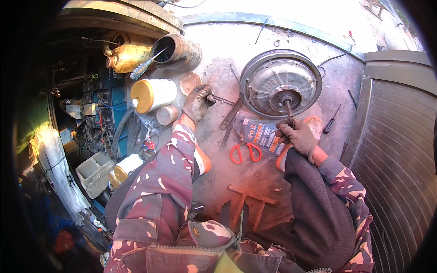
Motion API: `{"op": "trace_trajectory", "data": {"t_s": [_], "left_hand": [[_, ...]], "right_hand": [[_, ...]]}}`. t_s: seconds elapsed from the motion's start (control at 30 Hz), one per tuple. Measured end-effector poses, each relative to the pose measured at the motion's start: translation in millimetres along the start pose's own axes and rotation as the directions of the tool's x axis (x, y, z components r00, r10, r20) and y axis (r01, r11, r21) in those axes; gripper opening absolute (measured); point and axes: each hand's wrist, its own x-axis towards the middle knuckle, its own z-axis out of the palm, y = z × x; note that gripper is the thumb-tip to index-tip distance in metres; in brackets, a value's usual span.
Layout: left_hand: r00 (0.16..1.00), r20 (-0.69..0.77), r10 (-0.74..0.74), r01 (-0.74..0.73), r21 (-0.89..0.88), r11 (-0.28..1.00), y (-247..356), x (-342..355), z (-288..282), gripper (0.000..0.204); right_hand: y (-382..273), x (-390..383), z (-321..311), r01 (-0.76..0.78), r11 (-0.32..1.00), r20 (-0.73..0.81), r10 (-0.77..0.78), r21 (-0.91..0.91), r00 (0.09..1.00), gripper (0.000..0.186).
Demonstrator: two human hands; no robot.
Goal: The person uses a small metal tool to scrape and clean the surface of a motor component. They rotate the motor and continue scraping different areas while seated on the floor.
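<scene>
A round metal hub motor (264, 82) rests at the far right of centre, its axle (288, 107) pointing toward me. My right hand (298, 137), in a dirty grey glove, is closed with its fingertips at the end of that axle. Further left, my gloved left hand (197, 104) is closed in a pinch. Slim metal rods (224, 99) lie right by its fingertips; whether it holds one is unclear. Between the hands are flat metal bars (231, 116), a printed plastic bag (259, 133) and scissors with orange-red handles (246, 153).
At left stand a white tub with a yellow lid (144, 96), a yellowish bottle (129, 57) and a rusty can (180, 52) with a screwdriver (143, 68) across its mouth. Another screwdriver (331, 120) lies right. A rusty metal frame (250, 200) lies between my legs; a slatted panel (396, 145) borders the right.
</scene>
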Motion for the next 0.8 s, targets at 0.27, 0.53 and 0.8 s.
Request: {"op": "trace_trajectory", "data": {"t_s": [0.27,0.53,0.8], "left_hand": [[0.986,0.156,-0.059,0.091,-0.206,0.974,-17.3,-27.6,-0.7,0.010],[0.900,0.433,-0.053,0.252,-0.418,0.873,-25.2,-33.4,4.6,0.015],[0.979,-0.198,0.040,0.035,0.361,0.932,-31.5,-22.3,-3.7,0.026]], "right_hand": [[-0.9,-0.9,-0.1,-0.001,0.998,0.022,0.002,-0.063,1.000,0.032],[-2.1,-3.9,-0.6,0.030,0.997,0.049,-0.027,-0.065,0.998,0.032],[4.2,-1.2,-1.9,0.023,0.999,0.043,-0.022,-0.029,0.999,0.032]]}}
